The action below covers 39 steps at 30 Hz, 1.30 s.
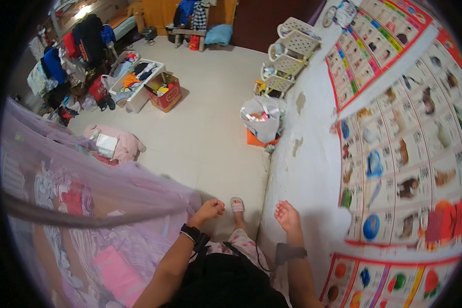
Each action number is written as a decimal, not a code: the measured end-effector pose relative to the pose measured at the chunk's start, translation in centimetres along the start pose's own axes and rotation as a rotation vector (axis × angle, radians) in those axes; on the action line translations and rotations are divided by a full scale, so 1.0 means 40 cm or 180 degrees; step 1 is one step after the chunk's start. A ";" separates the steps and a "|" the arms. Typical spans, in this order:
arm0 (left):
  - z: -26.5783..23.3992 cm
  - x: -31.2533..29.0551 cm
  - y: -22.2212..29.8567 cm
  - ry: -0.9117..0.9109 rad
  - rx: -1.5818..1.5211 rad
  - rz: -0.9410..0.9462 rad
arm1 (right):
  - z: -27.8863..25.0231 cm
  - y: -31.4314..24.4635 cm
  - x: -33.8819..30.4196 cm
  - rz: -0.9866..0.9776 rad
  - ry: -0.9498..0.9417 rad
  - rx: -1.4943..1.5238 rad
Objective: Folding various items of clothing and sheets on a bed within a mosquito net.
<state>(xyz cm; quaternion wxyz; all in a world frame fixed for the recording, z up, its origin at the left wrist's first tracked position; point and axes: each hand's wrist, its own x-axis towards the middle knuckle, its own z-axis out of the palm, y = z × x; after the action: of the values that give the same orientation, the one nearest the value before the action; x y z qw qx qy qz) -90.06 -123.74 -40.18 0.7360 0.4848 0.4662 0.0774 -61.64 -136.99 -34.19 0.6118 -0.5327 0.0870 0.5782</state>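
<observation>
My left hand [210,210] hangs in front of me with its fingers curled in and nothing showing in them. It is nearest the purple mosquito net [164,190] draped over the bed. My right hand [288,215] is raised beside the white wall [303,179], its fingers loosely bent and a little apart, holding nothing. Each wrist wears a dark band. Below, between the two hands, one foot in a pink slipper [237,206] stands on the pale floor.
Along the right wall stand a white bag [264,118] and a tiered plastic rack [292,51]. Picture posters [405,149] cover that wall. A pink plush toy [131,146] lies by the bed. Beyond it are a white bin of clothes [136,100] and a red carton [164,100].
</observation>
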 end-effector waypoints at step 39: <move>-0.965 0.257 0.059 0.3923 -0.5618 0.0953 | 0.975 -0.508 1.316 0.1484 -0.0831 -0.2106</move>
<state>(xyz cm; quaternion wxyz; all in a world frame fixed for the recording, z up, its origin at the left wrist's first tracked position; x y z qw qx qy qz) -112.95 -91.94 -48.30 0.4476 -0.2853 0.4717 0.7041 -48.62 -70.48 -44.72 0.2667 -0.5887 -0.0635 0.7604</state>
